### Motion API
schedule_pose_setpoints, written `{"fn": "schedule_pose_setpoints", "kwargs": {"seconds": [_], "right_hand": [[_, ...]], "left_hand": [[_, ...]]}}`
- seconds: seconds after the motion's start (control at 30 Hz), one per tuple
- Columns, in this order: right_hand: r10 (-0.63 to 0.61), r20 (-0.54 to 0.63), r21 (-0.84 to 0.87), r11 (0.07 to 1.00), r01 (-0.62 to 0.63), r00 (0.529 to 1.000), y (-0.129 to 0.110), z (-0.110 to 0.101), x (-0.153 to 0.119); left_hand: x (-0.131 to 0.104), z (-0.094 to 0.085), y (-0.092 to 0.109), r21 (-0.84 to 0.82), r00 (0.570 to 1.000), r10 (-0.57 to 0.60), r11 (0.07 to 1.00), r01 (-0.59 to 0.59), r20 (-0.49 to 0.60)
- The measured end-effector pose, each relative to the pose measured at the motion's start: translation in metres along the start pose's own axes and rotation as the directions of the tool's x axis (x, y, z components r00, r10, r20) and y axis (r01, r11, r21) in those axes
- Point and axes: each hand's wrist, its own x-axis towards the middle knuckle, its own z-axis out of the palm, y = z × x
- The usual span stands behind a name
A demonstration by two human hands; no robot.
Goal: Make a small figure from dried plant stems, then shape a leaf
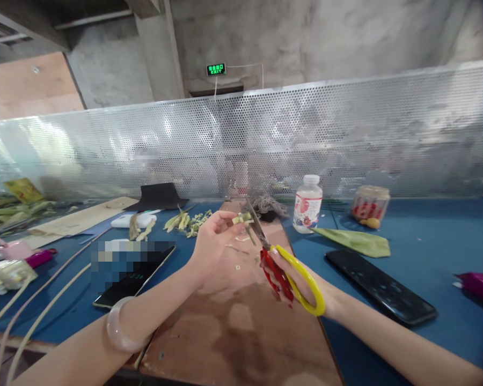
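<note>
Between the fingertips of my left hand [214,236] is a small folded piece of pale green leaf [242,219], with a narrow strip hanging below it. My right hand [292,271] grips a pair of scissors [316,300] with one yellow and one red handle. Their metal blades point up and to the left, parted a little, right beside the leaf piece; whether they touch it I cannot tell. Both hands are above a brown wooden board [225,316]. A few tiny pale scraps [237,267] lie on the board under the hands.
On the right of the blue table are a clear bottle [308,206], a lidded jar [370,203], a long green leaf [356,242] and a black phone [380,284]. To the left lie a tablet [145,273], cut leaf bits [199,222] and cables [52,305]. A perforated metal screen [165,145] stands behind.
</note>
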Motion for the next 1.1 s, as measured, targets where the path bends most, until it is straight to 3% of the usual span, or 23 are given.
{"fn": "schedule_pose_setpoints", "kwargs": {"seconds": [0.27,0.67,0.9,1.1], "right_hand": [[-0.006,-0.094,0.005,1.000,0.007,0.996,0.003,-0.004,0.002],[-0.017,0.015,-0.017,1.000,0.017,1.000,0.001,0.000,0.003],[0.043,0.066,-0.012,0.999,-0.042,0.997,-0.005,0.002,-0.001],[0.098,0.022,-0.023,0.995,-0.098,0.995,-0.007,0.003,-0.002]], "left_hand": [[0.000,-0.001,-0.002,-0.039,1.000,-0.025,0.999,0.026,0.013],[-0.001,0.001,0.002,-0.061,1.000,-0.019,0.998,0.018,-0.002],[-0.001,0.001,0.003,0.043,0.999,0.025,0.999,-0.023,-0.041],[-0.001,0.002,0.004,0.063,0.997,0.050,0.997,-0.047,-0.051]]}}
